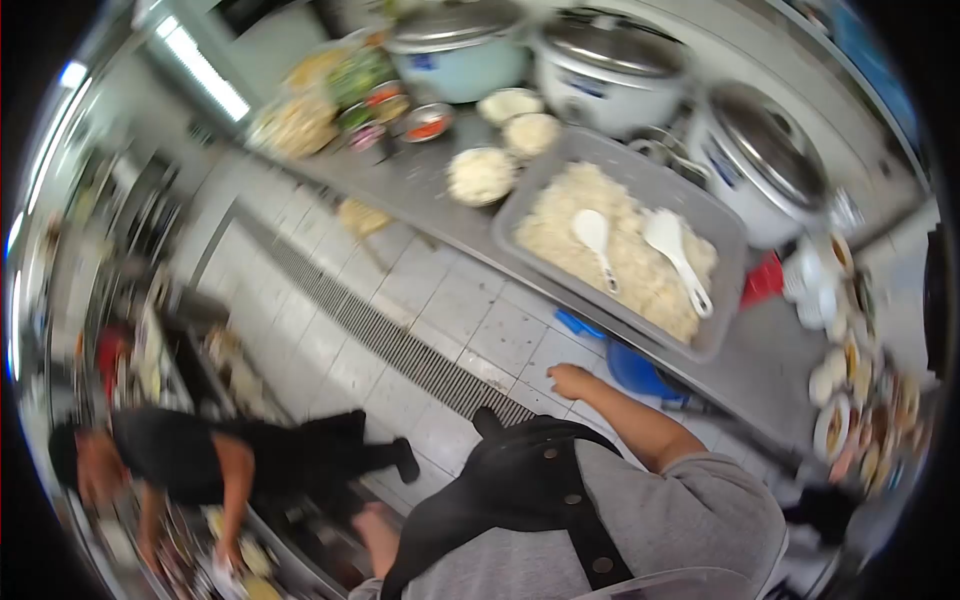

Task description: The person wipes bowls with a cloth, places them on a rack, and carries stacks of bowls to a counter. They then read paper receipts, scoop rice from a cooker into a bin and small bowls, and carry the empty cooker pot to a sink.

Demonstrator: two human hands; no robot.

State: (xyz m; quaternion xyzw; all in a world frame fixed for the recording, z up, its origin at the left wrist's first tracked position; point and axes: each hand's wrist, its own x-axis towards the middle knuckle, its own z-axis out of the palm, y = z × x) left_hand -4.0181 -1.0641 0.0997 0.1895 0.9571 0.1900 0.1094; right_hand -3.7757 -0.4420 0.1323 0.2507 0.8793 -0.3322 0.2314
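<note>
My right hand hangs over the tiled floor just off the front edge of the steel counter. Its fingers look curled in, and nothing shows in them. Low at my other side, my left hand is blurred, and its fingers cannot be made out. On the counter, the thing nearest my right hand is a grey plastic tub of cooked rice. Two white rice paddles, one on the left and one on the right, lie on that rice.
Large lidded rice cookers line the counter's back. Bowls of rice and chopped ingredients stand left of the tub. Stacked dishes fill the right end. A co-worker bends over the opposite counter. A drain grate crosses the floor.
</note>
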